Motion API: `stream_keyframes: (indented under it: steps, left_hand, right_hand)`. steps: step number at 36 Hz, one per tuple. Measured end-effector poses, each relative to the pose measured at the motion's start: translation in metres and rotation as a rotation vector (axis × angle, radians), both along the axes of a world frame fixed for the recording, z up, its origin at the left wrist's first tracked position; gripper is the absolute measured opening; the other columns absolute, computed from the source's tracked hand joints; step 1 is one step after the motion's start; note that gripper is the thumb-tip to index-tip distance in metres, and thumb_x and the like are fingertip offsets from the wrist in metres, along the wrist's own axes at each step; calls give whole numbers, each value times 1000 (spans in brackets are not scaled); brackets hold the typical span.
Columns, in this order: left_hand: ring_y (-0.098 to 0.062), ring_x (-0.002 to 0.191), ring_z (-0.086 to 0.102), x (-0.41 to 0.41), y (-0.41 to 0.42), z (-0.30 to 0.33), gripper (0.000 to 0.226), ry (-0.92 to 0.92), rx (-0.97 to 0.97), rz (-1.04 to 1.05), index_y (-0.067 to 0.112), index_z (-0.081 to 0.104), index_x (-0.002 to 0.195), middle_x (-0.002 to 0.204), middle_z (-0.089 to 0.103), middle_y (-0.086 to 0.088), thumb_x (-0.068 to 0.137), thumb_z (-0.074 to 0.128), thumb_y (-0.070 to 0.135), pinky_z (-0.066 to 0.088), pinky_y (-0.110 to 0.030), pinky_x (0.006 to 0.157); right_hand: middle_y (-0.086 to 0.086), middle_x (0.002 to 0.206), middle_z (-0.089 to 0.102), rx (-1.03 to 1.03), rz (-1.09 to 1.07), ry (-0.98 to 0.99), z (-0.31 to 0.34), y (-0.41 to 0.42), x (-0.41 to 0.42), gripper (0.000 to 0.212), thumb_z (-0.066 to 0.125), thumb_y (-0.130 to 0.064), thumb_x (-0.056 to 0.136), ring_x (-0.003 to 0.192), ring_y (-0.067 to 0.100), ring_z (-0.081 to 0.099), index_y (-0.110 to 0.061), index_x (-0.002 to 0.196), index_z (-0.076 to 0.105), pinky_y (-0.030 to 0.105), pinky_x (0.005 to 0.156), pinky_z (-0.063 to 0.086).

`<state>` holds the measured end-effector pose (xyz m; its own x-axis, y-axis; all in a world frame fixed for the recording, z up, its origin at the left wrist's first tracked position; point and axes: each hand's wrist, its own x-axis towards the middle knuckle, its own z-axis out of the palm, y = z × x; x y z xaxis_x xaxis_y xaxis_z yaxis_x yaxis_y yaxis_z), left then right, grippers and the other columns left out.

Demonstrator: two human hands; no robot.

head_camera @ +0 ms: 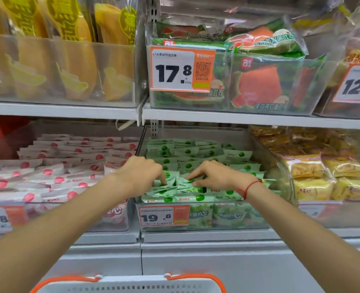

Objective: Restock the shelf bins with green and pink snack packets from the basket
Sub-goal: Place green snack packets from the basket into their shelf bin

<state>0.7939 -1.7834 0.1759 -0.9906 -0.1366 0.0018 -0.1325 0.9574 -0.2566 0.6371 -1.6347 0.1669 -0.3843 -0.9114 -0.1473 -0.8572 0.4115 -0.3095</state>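
Green snack packets (198,154) fill a clear bin (284,178) on the lower shelf, right of centre. Both hands reach into its front part. My left hand (141,173) has its fingers bent down onto the green packets at the front. My right hand (211,174) touches the same pile with its fingertips, and a red string circles its wrist. Whether either hand pinches a packet is hidden by the fingers. Pink snack packets (54,168) fill the neighbouring clear bin (120,220) on the left. The basket (128,284), white with orange handles, shows at the bottom edge, its contents out of view.
Price tags hang on the bin fronts, one reading 19.8 (164,216) below my hands. Yellow packets (314,172) fill the bin to the right. The upper shelf (238,118) holds watermelon-print bags (259,81) and yellow bags (69,60) in clear bins.
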Motion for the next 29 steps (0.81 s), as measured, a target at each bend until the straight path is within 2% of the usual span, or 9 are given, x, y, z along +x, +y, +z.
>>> stream_keyframes:
  steps: [4, 7, 10, 12, 15, 18, 21, 26, 29]
  left_hand:
    - [-20, 109, 59, -7, 5, -2, 49, -148, -28, 32, 40, 57, 128, 128, 60, 9, 92, 49, 8, 40, -29, 74]
    - [-21, 122, 52, -9, 8, 7, 51, -223, 81, 105, 38, 55, 131, 138, 53, 7, 90, 46, 8, 44, -32, 84]
    - [-24, 119, 53, -15, 8, 7, 46, 12, 197, 185, 30, 58, 127, 133, 56, 3, 89, 44, 7, 47, -35, 85]
    - [-29, 116, 53, -24, 7, -2, 41, 161, 186, 215, 20, 51, 130, 132, 54, -4, 92, 43, 8, 48, -40, 86]
    - [-32, 137, 32, -46, 5, -17, 52, 86, 273, 275, 11, 20, 149, 155, 22, -9, 100, 36, 20, 35, -42, 104]
    - [-24, 148, -1, -67, -4, -26, 60, 67, 368, 373, 11, -3, 152, 161, -9, -5, 103, 27, 28, 9, -39, 119]
    - [-21, 148, -7, -80, -15, -39, 59, 94, 337, 432, 13, -5, 153, 160, -11, -3, 104, 20, 35, -1, -38, 119]
    - [-20, 148, -8, -92, -22, -45, 58, 22, 298, 481, 17, -2, 153, 161, -10, 0, 102, 13, 42, 0, -43, 119]
    - [-23, 147, 7, -90, -17, -41, 54, -15, 293, 452, 19, 12, 152, 160, 7, -4, 102, 18, 38, 10, -40, 119]
  right_hand:
    - [-7, 140, 51, 142, 29, 20, 2, -8, 3, 37, 57, -21, 95, 126, 16, 50, -28, 131, 57, 35, 105, 42]
    - [-4, 147, 43, 228, 58, 159, 1, -12, 7, 42, 47, -21, 98, 128, 22, 46, -32, 139, 47, 39, 104, 41]
    - [0, 153, 32, 237, 86, 107, 3, -3, 4, 49, 44, -21, 99, 137, 23, 35, -28, 146, 34, 38, 111, 32]
    - [-3, 151, 35, 65, 54, -26, 5, 5, 1, 47, 47, -20, 98, 139, 17, 32, -25, 144, 38, 30, 113, 29]
    - [0, 147, 43, -245, -85, 9, 0, -3, -2, 42, 42, -24, 100, 135, 19, 40, -23, 142, 43, 32, 109, 33]
    - [1, 158, 20, -106, -128, 180, -12, -34, -6, 51, 34, -28, 100, 145, 25, 18, -27, 150, 21, 43, 117, 17]
    - [-4, 160, -5, 0, -174, 182, -26, -61, -14, 54, 24, -36, 102, 147, 22, -9, -27, 152, 5, 47, 117, -3]
    - [-2, 160, -10, 102, -183, 140, -29, -77, -31, 56, 17, -48, 101, 147, 21, -11, -30, 152, 1, 48, 116, -3]
    - [-2, 160, -8, 168, -145, 120, -34, -77, -35, 56, 14, -48, 101, 147, 21, -9, -30, 152, 1, 46, 119, -1]
